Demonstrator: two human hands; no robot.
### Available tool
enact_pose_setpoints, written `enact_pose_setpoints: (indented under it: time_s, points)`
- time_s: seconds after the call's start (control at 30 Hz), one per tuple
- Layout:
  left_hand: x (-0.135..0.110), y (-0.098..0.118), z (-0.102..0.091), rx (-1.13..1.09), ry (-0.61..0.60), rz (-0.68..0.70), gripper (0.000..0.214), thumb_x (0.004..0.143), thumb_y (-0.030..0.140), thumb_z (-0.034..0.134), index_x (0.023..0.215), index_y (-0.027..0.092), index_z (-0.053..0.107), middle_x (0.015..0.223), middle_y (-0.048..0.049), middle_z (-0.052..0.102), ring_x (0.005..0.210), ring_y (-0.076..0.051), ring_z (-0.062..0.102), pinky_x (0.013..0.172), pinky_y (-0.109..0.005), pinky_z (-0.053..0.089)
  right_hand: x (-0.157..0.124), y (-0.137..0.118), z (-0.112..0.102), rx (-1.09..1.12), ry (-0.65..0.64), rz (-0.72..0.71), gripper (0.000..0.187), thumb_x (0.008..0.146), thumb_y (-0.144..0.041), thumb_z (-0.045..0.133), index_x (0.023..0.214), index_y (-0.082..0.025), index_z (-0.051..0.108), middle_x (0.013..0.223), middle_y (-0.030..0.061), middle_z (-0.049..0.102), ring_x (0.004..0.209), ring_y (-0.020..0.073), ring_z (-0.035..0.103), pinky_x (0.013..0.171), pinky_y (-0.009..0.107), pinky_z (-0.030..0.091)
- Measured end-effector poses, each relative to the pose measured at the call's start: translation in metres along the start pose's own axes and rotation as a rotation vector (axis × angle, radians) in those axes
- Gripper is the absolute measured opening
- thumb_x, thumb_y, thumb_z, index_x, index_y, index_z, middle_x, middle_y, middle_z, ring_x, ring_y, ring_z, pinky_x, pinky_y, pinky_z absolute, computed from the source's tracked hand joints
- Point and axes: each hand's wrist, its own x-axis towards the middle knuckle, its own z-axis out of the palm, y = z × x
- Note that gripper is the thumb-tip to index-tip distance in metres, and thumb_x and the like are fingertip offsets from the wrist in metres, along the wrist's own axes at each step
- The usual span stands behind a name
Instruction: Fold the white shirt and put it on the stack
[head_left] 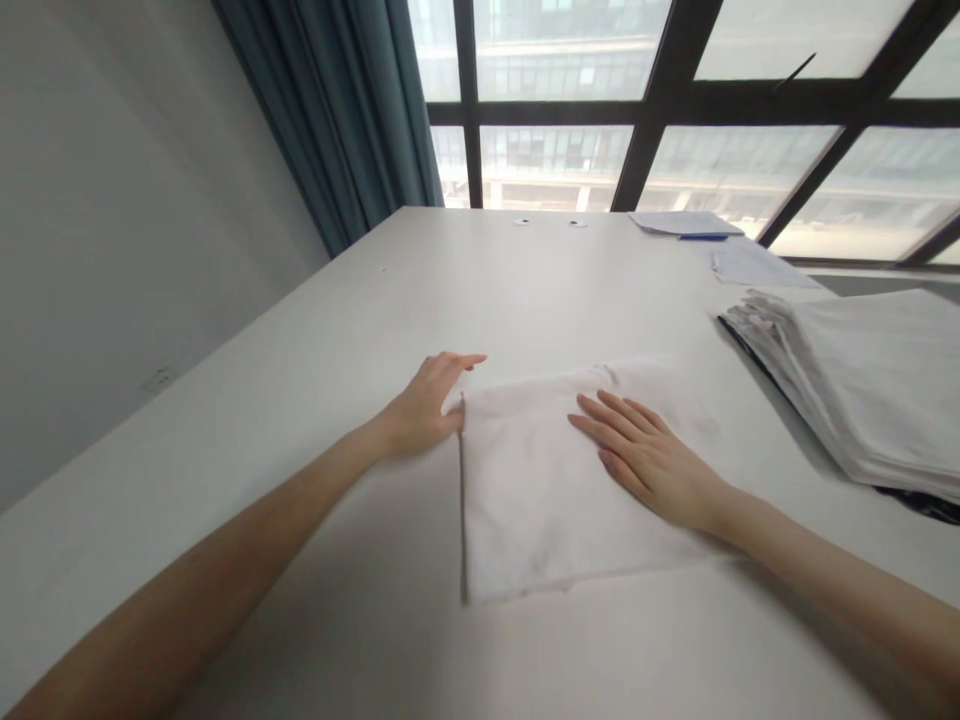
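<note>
A white cloth lies spread on the white table, its left edge straight and slightly dark. Small wrinkles show across its surface and near its far edge. My right hand rests flat on the right half of the cloth with its fingers stretched out. At the cloth's far left corner is my left hand, thumb and fingers apart. Its thumb tip is at the cloth's left edge; whether it touches the cloth I cannot tell. Neither hand grips anything.
To the right sits a stack of folded white cloths with something black under it. Papers and a blue pen lie at the far right of the table. Behind are a blue curtain and a dark-framed window.
</note>
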Motion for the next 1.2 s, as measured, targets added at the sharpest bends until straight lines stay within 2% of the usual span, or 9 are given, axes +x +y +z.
enact_pose_setpoints:
  time_s: [0.07,0.13,0.27,0.37,0.47,0.6,0.7,0.93,1.2]
  points:
    - [0.002,-0.003,-0.001,-0.018,-0.134,0.051,0.059,0.083,0.017,0.052,0.14,0.02,0.04,0.132,-0.0114,0.053,0.121,-0.027,0.047,0.105,-0.045,0.038,-0.005,0.002,-0.004,-0.006,-0.02,-0.03,0.049,0.1,-0.03,0.034,0.149,-0.024,0.036,0.156,0.0083,0.035,0.145,0.0271,0.027,0.113,0.054,0.031]
    - [0.008,-0.005,0.0,0.007,-0.205,0.094,0.055,0.085,0.016,0.051,0.139,0.021,0.044,0.131,-0.0102,0.056,0.121,-0.026,0.049,0.103,-0.043,0.038,-0.004,0.001,-0.012,-0.021,-0.033,-0.048,0.049,0.099,-0.029,0.037,0.147,-0.021,0.041,0.154,0.0116,0.039,0.143,0.0296,0.032,0.111,0.055,0.033]
    - [0.025,-0.01,0.003,0.076,-0.261,0.149,0.04,0.081,0.008,0.05,0.117,0.021,0.063,0.109,-0.0066,0.068,0.102,-0.022,0.059,0.092,-0.036,0.042,0.019,-0.016,-0.032,0.033,-0.007,-0.116,0.041,0.089,-0.018,0.05,0.129,-0.018,0.058,0.14,0.0141,0.054,0.133,0.0304,0.045,0.106,0.052,0.039]
    - [0.031,-0.016,0.008,0.058,-0.22,0.177,0.028,0.082,0.008,0.05,0.102,0.019,0.067,0.095,-0.0061,0.07,0.09,-0.02,0.061,0.086,-0.032,0.043,0.042,-0.037,-0.035,0.184,-0.014,-0.278,0.035,0.091,-0.015,0.047,0.123,-0.019,0.062,0.134,0.0109,0.06,0.127,0.0242,0.051,0.107,0.045,0.04]
    - [0.031,-0.021,0.014,0.019,-0.152,0.187,0.022,0.087,0.012,0.047,0.094,0.017,0.068,0.087,-0.0066,0.068,0.083,-0.019,0.06,0.081,-0.03,0.043,0.056,-0.054,-0.023,0.281,-0.027,-0.392,0.037,0.095,-0.018,0.043,0.128,-0.018,0.059,0.14,0.0093,0.056,0.132,0.0205,0.047,0.113,0.043,0.034]
    - [0.029,-0.028,0.017,0.059,-0.107,0.154,0.024,0.087,0.013,0.046,0.09,0.016,0.07,0.083,-0.007,0.067,0.079,-0.019,0.059,0.078,-0.031,0.042,0.059,-0.06,-0.005,0.288,-0.053,-0.385,0.046,0.098,-0.022,0.038,0.143,-0.018,0.047,0.152,0.0081,0.043,0.142,0.0209,0.035,0.118,0.045,0.026]
    - [0.031,-0.032,0.019,0.119,-0.08,0.086,0.024,0.088,0.015,0.047,0.093,0.018,0.071,0.087,-0.0066,0.069,0.083,-0.02,0.06,0.08,-0.033,0.04,0.056,-0.059,-0.001,0.271,-0.097,-0.386,0.05,0.099,-0.024,0.036,0.148,-0.018,0.04,0.155,0.0063,0.036,0.145,0.0215,0.028,0.119,0.046,0.021]
    - [0.035,-0.036,0.027,0.076,0.001,-0.192,0.013,0.082,0.016,0.051,0.084,0.019,0.064,0.073,-0.0005,0.059,0.071,-0.017,0.054,0.069,-0.029,0.039,0.056,-0.059,-0.003,0.275,-0.122,-0.4,0.054,0.098,-0.025,0.038,0.152,-0.019,0.033,0.156,0.0075,0.034,0.145,0.0207,0.027,0.119,0.047,0.021]
    - [0.033,-0.04,0.017,-0.027,0.01,-0.089,0.015,0.078,0.017,0.054,0.09,0.017,0.064,0.075,0.0018,0.061,0.065,-0.012,0.051,0.072,-0.026,0.037,0.056,-0.059,-0.003,0.276,-0.129,-0.394,0.053,0.099,-0.027,0.035,0.151,-0.018,0.035,0.157,0.0056,0.032,0.145,0.0207,0.028,0.119,0.045,0.02]
